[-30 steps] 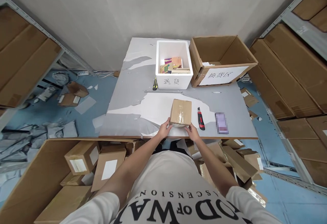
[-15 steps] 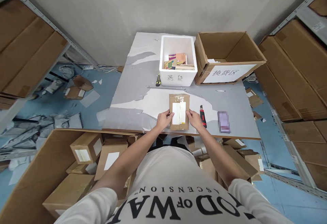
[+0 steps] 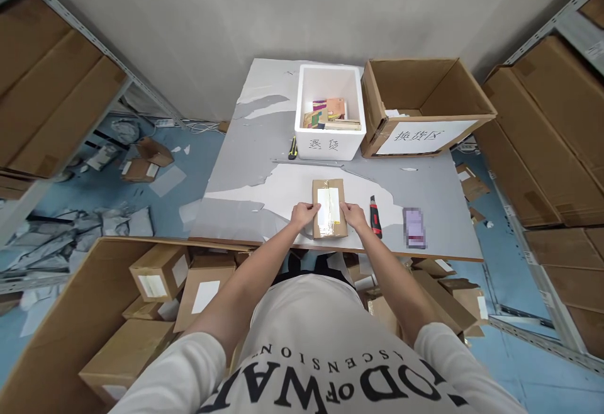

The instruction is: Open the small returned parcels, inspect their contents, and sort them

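Two hands grip one parcel [image 3: 329, 211]: the left hand [image 3: 304, 214] pinches its left side and the right hand [image 3: 355, 215] its right, fingers closed on the cardboard. The parcel is at the front of one table [image 3: 255, 150], label up; whether it rests on the top is hard to tell. Two cutters lie there: a red one [image 3: 375, 218] near the right hand, a yellow one [image 3: 293, 148] beside the one white bin [image 3: 330, 146]. One carton [image 3: 372, 115] stands right of the bin.

A white shirt [image 3: 311, 316] with black lettering [image 3: 290, 389]; its short sleeves [image 3: 189, 363] end well behind the bare left hand [image 3: 304, 214] and right hand [image 3: 353, 216].
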The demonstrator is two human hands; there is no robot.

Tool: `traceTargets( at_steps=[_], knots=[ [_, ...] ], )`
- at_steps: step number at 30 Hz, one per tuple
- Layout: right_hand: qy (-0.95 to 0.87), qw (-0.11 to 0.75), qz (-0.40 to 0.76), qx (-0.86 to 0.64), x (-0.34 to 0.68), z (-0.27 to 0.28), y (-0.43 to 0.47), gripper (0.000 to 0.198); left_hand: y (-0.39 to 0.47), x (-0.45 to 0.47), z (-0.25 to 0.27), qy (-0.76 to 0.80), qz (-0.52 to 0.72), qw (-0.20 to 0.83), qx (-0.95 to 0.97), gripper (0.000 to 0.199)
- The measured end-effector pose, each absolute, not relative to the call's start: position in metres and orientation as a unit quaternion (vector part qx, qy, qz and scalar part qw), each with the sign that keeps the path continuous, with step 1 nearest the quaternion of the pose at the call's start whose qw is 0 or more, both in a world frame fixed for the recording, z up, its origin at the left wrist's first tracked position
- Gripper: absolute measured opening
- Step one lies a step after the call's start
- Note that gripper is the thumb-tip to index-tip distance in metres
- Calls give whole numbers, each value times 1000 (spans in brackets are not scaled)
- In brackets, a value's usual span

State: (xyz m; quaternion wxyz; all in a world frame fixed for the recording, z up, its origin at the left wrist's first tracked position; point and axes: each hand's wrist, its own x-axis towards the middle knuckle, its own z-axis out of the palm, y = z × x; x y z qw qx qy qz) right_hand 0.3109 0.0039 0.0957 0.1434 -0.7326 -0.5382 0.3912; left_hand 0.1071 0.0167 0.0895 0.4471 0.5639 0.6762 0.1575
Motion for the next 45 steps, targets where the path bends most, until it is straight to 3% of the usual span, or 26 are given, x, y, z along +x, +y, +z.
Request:
traceTargets(
  at_steps=[9, 18, 24, 30, 36, 45],
  knots=[
    [-505, 198, 420, -728, 311, 85, -7, 60, 19, 102, 82, 678, 199, 460, 537, 40],
    [-353, 292, 479, -749, 309, 85, -89, 74, 50, 97, 90, 658, 229, 459, 550, 71],
    [-137, 426, 632, -632, 280, 98, -132, 71, 94, 97, 89, 588, 282, 514, 557, 48],
    [-118, 483, 656, -568, 266, 113, -121, 54, 110, 100, 82, 586, 264, 536, 548, 38],
    [-149, 461, 634, -602, 290, 113, -101, 48, 99, 82, 94, 591, 279, 513, 557, 34],
    [-257, 350, 596, -676, 349, 135, -17, 43, 41, 46, 101, 640, 309, 466, 527, 30]
  ],
)
